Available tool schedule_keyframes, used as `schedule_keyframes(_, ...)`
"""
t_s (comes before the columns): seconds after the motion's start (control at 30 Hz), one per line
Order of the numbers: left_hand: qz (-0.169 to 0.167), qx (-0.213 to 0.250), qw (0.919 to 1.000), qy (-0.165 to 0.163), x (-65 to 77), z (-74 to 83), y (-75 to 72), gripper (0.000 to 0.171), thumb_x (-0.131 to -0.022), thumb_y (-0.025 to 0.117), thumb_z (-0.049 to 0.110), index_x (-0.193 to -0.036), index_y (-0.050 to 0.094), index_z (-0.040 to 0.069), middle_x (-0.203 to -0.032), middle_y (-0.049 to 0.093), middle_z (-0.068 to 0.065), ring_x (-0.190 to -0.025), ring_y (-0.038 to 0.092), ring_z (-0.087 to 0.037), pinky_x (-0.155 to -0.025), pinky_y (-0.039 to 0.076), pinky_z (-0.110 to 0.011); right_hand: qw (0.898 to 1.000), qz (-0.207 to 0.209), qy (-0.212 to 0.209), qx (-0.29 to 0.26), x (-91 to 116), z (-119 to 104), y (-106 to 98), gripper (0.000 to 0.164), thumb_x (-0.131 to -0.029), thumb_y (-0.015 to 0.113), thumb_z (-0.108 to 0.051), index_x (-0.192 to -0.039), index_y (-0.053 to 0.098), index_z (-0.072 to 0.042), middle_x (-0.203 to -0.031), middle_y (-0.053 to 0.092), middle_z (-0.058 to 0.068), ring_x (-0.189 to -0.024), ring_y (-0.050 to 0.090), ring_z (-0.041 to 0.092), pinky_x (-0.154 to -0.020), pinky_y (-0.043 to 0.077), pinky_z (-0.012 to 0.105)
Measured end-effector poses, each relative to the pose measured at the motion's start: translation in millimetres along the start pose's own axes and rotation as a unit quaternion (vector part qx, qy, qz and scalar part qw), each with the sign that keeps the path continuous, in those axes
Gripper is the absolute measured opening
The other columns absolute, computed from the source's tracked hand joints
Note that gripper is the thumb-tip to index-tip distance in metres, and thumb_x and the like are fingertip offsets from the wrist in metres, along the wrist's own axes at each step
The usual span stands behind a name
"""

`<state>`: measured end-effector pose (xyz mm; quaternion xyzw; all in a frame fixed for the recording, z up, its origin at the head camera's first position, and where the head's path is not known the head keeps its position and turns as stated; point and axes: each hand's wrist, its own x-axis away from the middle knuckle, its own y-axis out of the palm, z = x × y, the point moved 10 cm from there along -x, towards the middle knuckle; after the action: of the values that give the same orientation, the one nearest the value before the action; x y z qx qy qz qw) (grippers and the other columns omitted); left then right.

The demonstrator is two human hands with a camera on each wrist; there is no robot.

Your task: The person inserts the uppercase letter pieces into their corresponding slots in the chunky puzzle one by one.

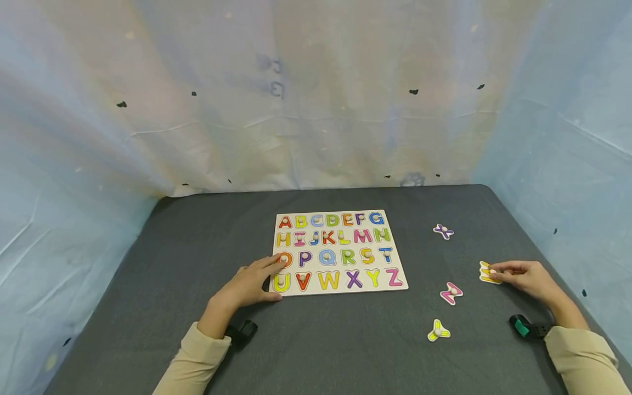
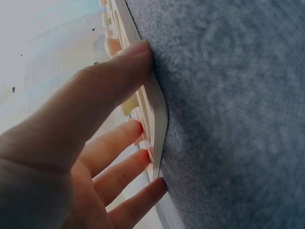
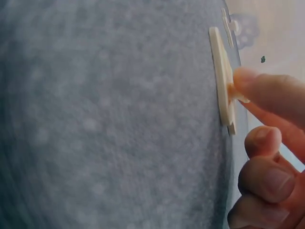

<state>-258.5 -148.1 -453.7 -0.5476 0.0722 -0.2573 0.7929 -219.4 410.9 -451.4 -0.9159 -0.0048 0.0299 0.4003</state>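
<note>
A wooden alphabet puzzle board [image 1: 316,265] lies mid-table, with knobbed letters in its upper rows. My left hand [image 1: 255,281] rests at its lower left corner: the thumb touches the near edge [image 2: 156,102] and the other fingers extend over the left side, near the O. Over to the right, my right hand [image 1: 527,281] pinches the knob of a yellow-orange W puzzle piece [image 1: 485,268] between thumb and finger. In the right wrist view the W piece [image 3: 220,76] is flat, at or just above the cloth; I cannot tell if it touches.
Loose on the dark grey table cloth [image 1: 345,345], between board and right hand, are a purple X piece [image 1: 444,231], a pink Z piece [image 1: 448,297] and a yellow Y piece [image 1: 437,332]. Pale fabric curtains [image 1: 336,137] enclose the table's back and sides.
</note>
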Motion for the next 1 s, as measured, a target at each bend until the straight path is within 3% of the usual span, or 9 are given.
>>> schedule_keyframes(0.23,0.0,-0.003,1.0,0.001,0.6,1.7,-0.3,0.077,-0.079,0.078,0.033,-0.146,0.043,0.014,-0.157,0.035,-0.01,-0.143,0.037,-0.037,-0.105,0.033,-0.064,1.0,0.003,-0.013,0.008,2,0,-2,0.014,-0.085,0.07,-0.01,-0.09,0.076,-0.022,-0.062,0.047,-0.024,-0.054,0.038,-0.005,-0.048,0.028,0.025)
schedule_keyframes(0.4,0.0,0.0,1.0,0.001,1.3,2.5,0.1,0.077,-0.08,0.078,0.033,-0.146,0.044,0.013,-0.157,0.035,-0.011,-0.142,0.038,-0.038,-0.105,0.033,-0.064,1.0,-0.006,-0.015,0.016,-1,-2,0,0.007,-0.085,0.071,-0.011,-0.09,0.075,-0.012,-0.064,0.047,-0.024,-0.057,0.039,-0.006,-0.049,0.029,0.024)
schedule_keyframes(0.63,0.0,0.004,1.0,-0.001,1.1,1.0,0.6,0.077,-0.08,0.078,0.032,-0.146,0.043,0.014,-0.158,0.034,-0.01,-0.143,0.036,-0.037,-0.106,0.032,-0.065,1.0,-0.01,-0.015,0.012,-3,-9,2,0.011,-0.085,0.071,-0.01,-0.091,0.072,-0.002,-0.065,0.048,-0.024,-0.058,0.041,-0.006,-0.05,0.031,0.023)
schedule_keyframes(0.9,0.003,0.004,1.0,0.002,-0.2,0.2,0.0,0.078,-0.079,0.078,0.032,-0.147,0.042,0.014,-0.158,0.034,-0.01,-0.143,0.036,-0.037,-0.106,0.032,-0.065,1.0,-0.004,0.002,-0.007,-10,-26,8,0.013,-0.085,0.072,-0.013,-0.092,0.072,-0.002,-0.064,0.053,-0.024,-0.058,0.045,-0.006,-0.052,0.035,0.021)
schedule_keyframes(1.0,0.004,0.003,1.0,0.003,-0.5,0.5,-0.6,0.078,-0.08,0.078,0.032,-0.147,0.042,0.014,-0.158,0.034,-0.01,-0.143,0.037,-0.037,-0.106,0.032,-0.065,1.0,-0.011,-0.009,-0.021,-13,-39,14,0.013,-0.085,0.071,-0.011,-0.092,0.07,0.0,-0.065,0.054,-0.023,-0.057,0.046,-0.004,-0.052,0.037,0.021)
